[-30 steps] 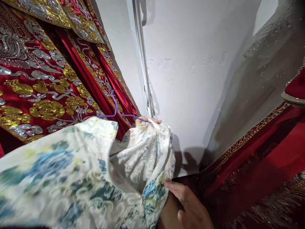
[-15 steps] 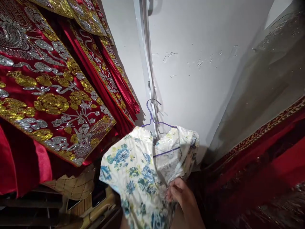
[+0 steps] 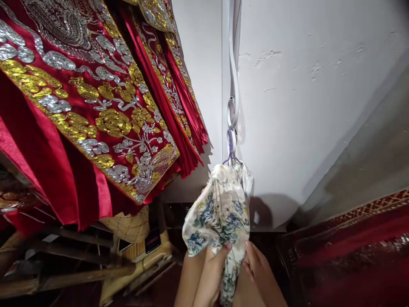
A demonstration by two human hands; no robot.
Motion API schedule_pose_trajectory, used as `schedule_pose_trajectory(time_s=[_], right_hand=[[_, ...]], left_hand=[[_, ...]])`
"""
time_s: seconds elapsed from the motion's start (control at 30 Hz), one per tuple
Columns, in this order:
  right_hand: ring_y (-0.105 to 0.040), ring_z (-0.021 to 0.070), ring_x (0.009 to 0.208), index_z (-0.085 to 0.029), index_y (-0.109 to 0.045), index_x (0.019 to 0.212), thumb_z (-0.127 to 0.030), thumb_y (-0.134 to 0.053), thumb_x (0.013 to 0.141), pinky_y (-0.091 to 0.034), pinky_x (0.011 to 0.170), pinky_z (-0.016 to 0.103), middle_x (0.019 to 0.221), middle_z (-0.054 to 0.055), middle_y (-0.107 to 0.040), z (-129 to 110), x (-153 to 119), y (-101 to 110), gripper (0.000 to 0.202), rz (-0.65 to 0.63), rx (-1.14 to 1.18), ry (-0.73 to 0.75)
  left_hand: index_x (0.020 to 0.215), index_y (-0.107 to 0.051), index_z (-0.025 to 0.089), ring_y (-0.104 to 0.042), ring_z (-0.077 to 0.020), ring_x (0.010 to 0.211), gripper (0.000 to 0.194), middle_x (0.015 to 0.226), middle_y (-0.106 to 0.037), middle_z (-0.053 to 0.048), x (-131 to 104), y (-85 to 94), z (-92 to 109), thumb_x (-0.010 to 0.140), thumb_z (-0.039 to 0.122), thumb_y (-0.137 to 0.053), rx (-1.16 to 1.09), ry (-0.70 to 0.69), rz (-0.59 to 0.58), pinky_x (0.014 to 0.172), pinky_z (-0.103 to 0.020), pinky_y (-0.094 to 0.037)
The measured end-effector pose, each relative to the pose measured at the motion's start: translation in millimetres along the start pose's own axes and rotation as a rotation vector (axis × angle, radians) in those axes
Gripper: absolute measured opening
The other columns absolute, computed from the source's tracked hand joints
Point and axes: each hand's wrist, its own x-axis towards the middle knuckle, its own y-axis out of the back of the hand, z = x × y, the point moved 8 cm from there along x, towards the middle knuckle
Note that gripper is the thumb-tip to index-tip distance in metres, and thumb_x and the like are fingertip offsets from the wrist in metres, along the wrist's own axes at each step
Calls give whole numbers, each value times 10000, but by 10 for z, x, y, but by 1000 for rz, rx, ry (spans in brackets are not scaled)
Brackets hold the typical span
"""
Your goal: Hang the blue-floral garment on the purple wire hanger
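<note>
Evidently, the floral top [image 3: 220, 209] is hung against the white wall [image 3: 281, 128], its purple hanger [image 3: 230, 147] apparently hooked on the white strap [image 3: 234, 72], so its weight seems to be borne there. Fabric is grasped low down by the left hand [image 3: 212, 270]; its edge is met by the right hand [image 3: 257, 264], though whether it is pinched cannot be told. The left side is narrowed by the embroidered red cloth's [image 3: 113, 123] edge; more room is offered rightward.

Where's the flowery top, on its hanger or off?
On: the purple hanger sticks up out of the flowery top, with the cloth hanging below.
</note>
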Motion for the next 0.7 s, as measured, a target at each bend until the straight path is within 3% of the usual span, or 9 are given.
schedule_pose_trajectory(time_s=[0.1,0.27,0.33,0.43,0.57,0.63,0.7], right_hand=[[-303,108,492,-223,-447,612,-808,-579,745,-280,468,262,540,-50,-356,40,-36,-52,615,-92,44,-27],[-330,110,500,-220,-480,641,-795,-625,732,-308,484,266,547,-48,-376,59,-37,-64,600,-147,123,-35],[-351,110,495,-215,-489,645,-789,-596,765,-324,488,265,541,-42,-398,49,-60,-111,596,-243,135,-15],[-345,99,490,-213,-468,659,-758,-560,820,-315,486,255,555,-46,-405,-18,-141,-200,575,-376,137,22],[-340,108,513,-223,-428,648,-685,-571,861,-318,512,260,545,-60,-364,-200,-200,-267,529,-407,83,54],[-347,114,523,-217,-429,618,-657,-550,883,-318,536,270,536,-53,-362,-297,-195,-272,527,-412,40,97],[-356,117,518,-211,-436,586,-658,-537,878,-306,539,276,521,-44,-378,-315,-159,-223,543,-373,10,109]], left_hand=[[1130,-709,148,-662,-307,1145,467,1078,-757,-102,39,65,-21,678,247,-773,-12,-53,67,1037,-375,-472],[1031,-721,135,-725,-318,913,429,866,-757,-95,48,77,-2,611,221,-743,-28,13,65,810,-369,-566],[1004,-719,129,-730,-317,840,421,810,-746,-92,51,86,-4,594,222,-753,-33,27,77,738,-365,-572],[1003,-709,133,-728,-300,796,409,797,-737,-86,40,95,-29,611,239,-758,-46,47,82,690,-349,-565],[1010,-693,159,-717,-270,799,384,831,-732,-69,40,93,-12,640,255,-737,-16,45,65,693,-339,-551],[997,-680,157,-709,-267,816,371,850,-725,-72,92,127,36,655,288,-734,54,-5,73,708,-343,-544],[1010,-653,158,-695,-267,868,376,903,-715,-80,160,228,155,679,323,-728,165,-165,135,745,-346,-535]])
